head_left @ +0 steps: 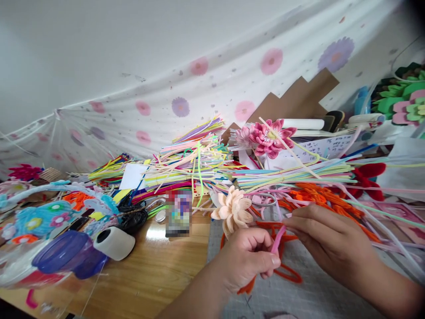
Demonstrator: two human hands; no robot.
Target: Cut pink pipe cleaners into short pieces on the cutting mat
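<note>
My left hand (pixel 249 257) is closed around the stem of a cream pipe-cleaner flower (pixel 233 212), which sticks up above the fist, and its thumb and forefinger pinch the lower end of a pink pipe cleaner (pixel 278 235). My right hand (pixel 327 241) pinches the upper end of the same pink pipe cleaner with its fingertips. Both hands hover over a grey mat (pixel 308 297), where orange pipe cleaners (pixel 288 274) lie under them.
Piles of coloured pipe cleaners (pixel 195 164) cover the back of the wooden table (pixel 149 274). A pink flower (pixel 270 137) stands behind. A white tape roll (pixel 114 242), a purple lid (pixel 63 257), scissors (pixel 133 217) and felt flowers (pixel 36 221) lie at the left.
</note>
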